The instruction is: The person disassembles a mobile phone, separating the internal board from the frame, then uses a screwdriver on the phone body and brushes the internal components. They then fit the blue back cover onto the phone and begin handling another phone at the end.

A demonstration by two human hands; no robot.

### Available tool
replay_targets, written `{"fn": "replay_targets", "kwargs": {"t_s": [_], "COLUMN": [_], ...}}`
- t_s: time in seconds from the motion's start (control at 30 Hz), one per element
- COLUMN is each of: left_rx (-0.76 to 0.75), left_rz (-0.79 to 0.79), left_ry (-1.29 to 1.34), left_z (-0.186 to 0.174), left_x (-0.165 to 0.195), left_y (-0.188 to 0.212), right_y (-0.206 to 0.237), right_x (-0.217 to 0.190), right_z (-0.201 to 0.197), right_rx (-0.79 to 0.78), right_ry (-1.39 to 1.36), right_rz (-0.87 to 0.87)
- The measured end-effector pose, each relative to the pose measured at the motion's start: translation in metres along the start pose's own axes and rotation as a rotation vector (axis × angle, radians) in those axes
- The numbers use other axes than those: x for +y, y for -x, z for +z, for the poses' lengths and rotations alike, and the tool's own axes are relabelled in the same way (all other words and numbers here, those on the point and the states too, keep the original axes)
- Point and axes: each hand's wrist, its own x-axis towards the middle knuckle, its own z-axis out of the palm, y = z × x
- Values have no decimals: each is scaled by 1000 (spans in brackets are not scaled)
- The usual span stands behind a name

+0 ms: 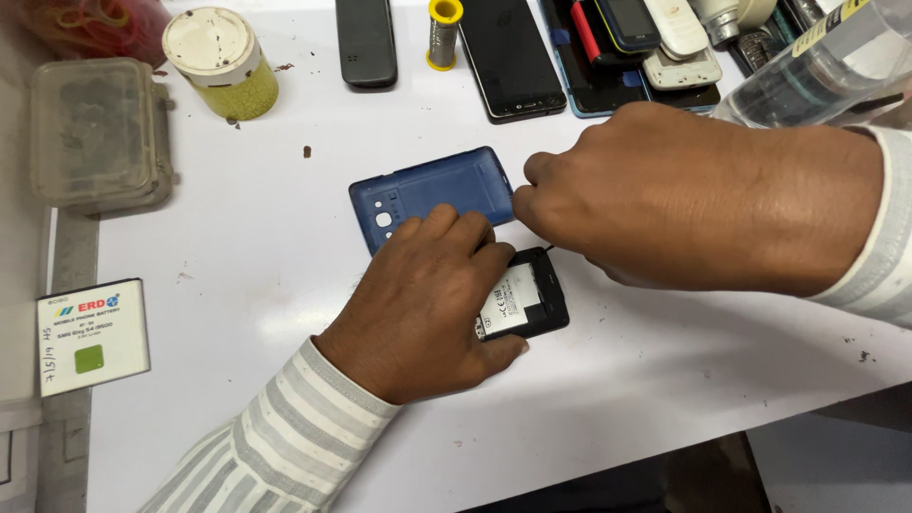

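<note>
Nearest you, your left hand lies palm down on the open phone, striped cuff at the wrist. Fingers are together and curled a little, pressing the black body to the white table; only the right part of the phone shows past your fingers, with its white-labelled battery seated in the bay. Fingertips of that hand reach onto the lower edge of the blue back cover.

The blue back cover lies inner face up just beyond the phone, touching or overlapping it under your hand; which one, you cannot tell from here.

Your right hand comes in from the right, above the phone's upper right corner. Fingers are bunched as in a pinch, tips just beside the cover's right edge. Whatever is pinched is hidden; a thin dark line shows under the hand at the phone's corner.

Left edge: a boxed battery, white with a green square, and farther up a clear plastic box.

Far side: a round jar of green beads with a white lid, a dark keypad phone, a solder spool, a black smartphone, then a pile of handsets. Top right, a clear plastic bottle, close to the lens and blurred.
</note>
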Motion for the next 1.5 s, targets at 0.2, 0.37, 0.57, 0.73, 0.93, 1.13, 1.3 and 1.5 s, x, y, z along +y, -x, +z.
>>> {"fn": "replay_targets", "kwargs": {"t_s": [0.2, 0.37, 0.57, 0.73, 0.93, 1.13, 1.3, 1.5], "left_rx": [12, 15, 9, 12, -5, 41, 94, 293], "left_rz": [9, 15, 13, 15, 3, 32, 62, -25], "left_ry": [6, 8, 7, 10, 9, 4, 24, -71], "left_z": [1, 0, 0, -1, -1, 2, -2, -24], "left_x": [-1, -1, -1, 0, 0, -2, -5, -28], "left_y": [0, 0, 0, 0, 0, 2, 3, 6], "right_y": [-2, -3, -4, -4, -5, -5, -3, -5], "right_x": [-2, -4, -4, -3, -6, -5, -3, -6], "right_z": [-5, -11, -6, -3, -9, -7, -1, -4], "right_rx": [-52, -242, -83, -57, -180, -195, -48, -54], "right_ry": [52, 128, -73, -14, 36, 54, -85, 14], "right_rz": [-17, 13, 33, 10, 19, 65, 45, -3]}}
